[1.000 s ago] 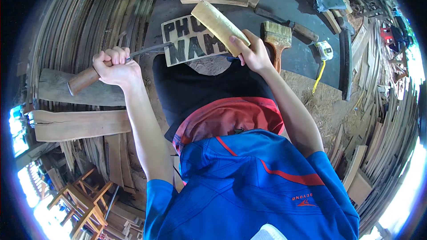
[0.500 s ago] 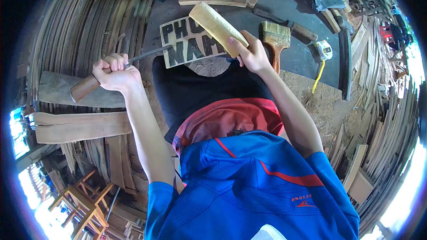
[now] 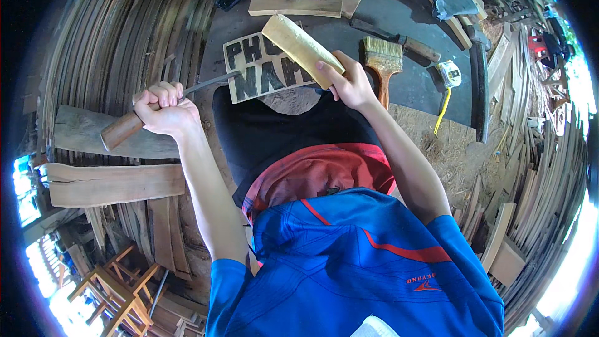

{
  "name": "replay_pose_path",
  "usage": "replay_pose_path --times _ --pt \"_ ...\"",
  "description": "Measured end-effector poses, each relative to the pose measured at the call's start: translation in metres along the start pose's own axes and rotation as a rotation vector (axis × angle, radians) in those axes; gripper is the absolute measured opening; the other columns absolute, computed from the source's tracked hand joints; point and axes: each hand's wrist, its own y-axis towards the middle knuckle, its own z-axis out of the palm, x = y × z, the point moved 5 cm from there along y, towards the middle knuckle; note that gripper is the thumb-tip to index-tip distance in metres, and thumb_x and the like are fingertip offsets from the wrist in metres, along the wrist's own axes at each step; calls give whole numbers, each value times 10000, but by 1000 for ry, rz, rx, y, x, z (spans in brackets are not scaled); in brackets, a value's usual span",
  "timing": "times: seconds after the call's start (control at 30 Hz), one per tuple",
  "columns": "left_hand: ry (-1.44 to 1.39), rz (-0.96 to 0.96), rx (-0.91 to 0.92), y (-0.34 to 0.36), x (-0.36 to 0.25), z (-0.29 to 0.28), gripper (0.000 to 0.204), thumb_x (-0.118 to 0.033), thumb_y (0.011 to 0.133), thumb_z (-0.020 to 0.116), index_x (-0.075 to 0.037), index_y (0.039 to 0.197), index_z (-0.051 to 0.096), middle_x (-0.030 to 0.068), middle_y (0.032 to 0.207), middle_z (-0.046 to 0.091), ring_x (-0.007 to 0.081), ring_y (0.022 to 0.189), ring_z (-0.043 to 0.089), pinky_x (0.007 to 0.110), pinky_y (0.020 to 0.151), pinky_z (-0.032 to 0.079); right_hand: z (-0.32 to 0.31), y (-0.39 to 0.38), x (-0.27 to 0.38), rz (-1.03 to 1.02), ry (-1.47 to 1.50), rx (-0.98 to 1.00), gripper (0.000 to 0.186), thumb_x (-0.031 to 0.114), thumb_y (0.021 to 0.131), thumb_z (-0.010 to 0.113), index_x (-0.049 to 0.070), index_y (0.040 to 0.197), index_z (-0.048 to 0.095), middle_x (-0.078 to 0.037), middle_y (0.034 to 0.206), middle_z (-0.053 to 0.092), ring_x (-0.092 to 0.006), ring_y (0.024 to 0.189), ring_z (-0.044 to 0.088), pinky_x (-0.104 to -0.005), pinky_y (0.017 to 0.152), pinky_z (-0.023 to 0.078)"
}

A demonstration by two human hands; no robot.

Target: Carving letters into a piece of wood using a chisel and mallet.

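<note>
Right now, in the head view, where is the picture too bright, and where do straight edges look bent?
In the head view, the lower left and right rims burn out to white where daylight enters; the stacked planks curve along the rim from fisheye distortion; the middle is evenly lit and sharp, so the left hand on the chisel and the right hand on the wooden block show clearly.

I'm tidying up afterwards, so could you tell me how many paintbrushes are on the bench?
1: the paintbrush lies on the dark bench, just right of the right hand. Others may be hidden.
</note>
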Motion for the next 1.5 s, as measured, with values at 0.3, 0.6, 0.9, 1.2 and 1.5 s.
replay_pose_path --times 0.3,0.6,0.9,1.2,1.5 --pt "-9 -47 19 6 -1 2 311 -192 824 486 -166 599 272 -33 496 263 105 469 220 293 513 228 1 -1 -1 10 3 5 492 472 904 610 -19 930 622 -111 635 619 -162 495 600 -325 487 458" --pt "47 -86 87 6 -3 24 263 -144 838 497 -133 645 318 -22 531 279 106 487 249 304 544 275 -14 10 99 -241 -133 -2 531 491 897 635 -38 938 607 -173 653 638 -283 626 671 -394 613 515" --pt "92 -20 163 -28 8 38 104 9 904 489 -67 863 429 9 629 420 98 507 365 274 492 334 4 -13 192 -470 -122 125 480 386 914 650 -61 1081 592 -187 833 662 -245 762 662 -356 713 500" --pt "16 -54 102 -29 13 39 139 20 892 542 -61 859 434 24 672 468 88 504 403 269 478 336 1 -22 192 -433 -155 124 479 383 920 637 -59 1100 587 -187 760 661 -247 689 662 -361 660 497" --pt "45 -43 167 -28 13 41 205 22 908 531 -77 798 390 -2 593 408 75 473 362 272 477 328 6 -15 169 -415 -149 95 517 433 922 633 -65 1056 588 -245 767 647 -346 724 688 -404 663 504"
